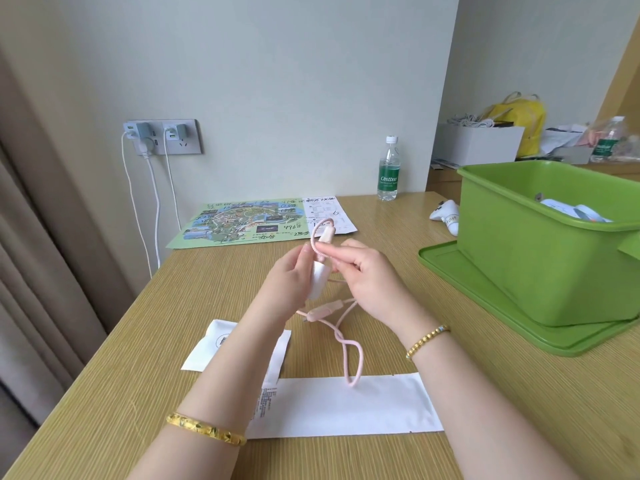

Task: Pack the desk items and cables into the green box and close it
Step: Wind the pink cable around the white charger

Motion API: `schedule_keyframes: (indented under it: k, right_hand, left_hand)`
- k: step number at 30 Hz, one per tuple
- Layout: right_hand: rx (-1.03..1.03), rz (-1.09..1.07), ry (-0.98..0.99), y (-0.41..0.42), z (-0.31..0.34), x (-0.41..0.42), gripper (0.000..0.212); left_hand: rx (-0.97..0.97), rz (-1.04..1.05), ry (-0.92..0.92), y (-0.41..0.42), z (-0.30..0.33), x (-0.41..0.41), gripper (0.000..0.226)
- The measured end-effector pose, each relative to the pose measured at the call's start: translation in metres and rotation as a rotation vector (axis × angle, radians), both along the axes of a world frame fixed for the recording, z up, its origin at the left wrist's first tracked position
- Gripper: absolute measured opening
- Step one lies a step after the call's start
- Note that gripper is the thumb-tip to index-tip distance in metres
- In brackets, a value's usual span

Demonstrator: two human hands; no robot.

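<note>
Left of the green box (pixel 540 258), your left hand (pixel 291 282) grips the pink cable (pixel 349 348) bundle, and your right hand (pixel 367 275) pinches its strand.

The green box (pixel 540 258) runs past the right edge; its contents are partly hidden by its wall, the map's (pixel 242 220) handwriting unreadable.

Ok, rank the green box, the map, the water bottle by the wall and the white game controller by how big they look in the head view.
1. green box
2. map
3. water bottle
4. white game controller, partly hidden behind the box, so its rank against the bottle is unsure.

The box also sits nearer the camera.
</note>
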State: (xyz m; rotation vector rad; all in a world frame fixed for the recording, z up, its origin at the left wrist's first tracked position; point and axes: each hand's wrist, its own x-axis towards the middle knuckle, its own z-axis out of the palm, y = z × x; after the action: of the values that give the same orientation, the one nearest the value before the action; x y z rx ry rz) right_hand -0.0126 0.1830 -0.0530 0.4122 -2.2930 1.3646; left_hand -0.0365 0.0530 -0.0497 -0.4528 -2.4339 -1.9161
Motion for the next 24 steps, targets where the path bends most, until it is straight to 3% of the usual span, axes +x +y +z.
schedule_keyframes:
  k: [4,7,12,15,19,24]
  right_hand:
    - [0.031,0.034,-0.016,-0.002,-0.001,-0.001,0.035]
    - [0.075,0.044,-0.074,0.000,-0.001,-0.001,0.027]
    - [-0.189,0.231,-0.146,-0.006,0.001,0.004,0.032]
    - [-0.194,0.167,-0.118,-0.005,0.002,0.004,0.034]
    - [-0.233,0.154,-0.160,0.000,0.005,0.004,0.012]
    - [-0.222,0.037,-0.279,0.010,0.005,0.000,0.017]
  left_hand:
    - [0.105,-0.126,-0.186,-0.003,0.004,0.003,0.055]
    - [0.066,-0.098,-0.130,-0.002,0.001,0.000,0.041]
    - [0.204,0.022,-0.204,0.000,-0.001,-0.003,0.036]
    - [0.331,0.031,-0.231,0.003,-0.001,-0.004,0.038]
    - [0.566,0.034,-0.319,-0.005,0.002,-0.008,0.036]
    - [0.586,-0.292,-0.291,-0.015,0.004,-0.005,0.039]
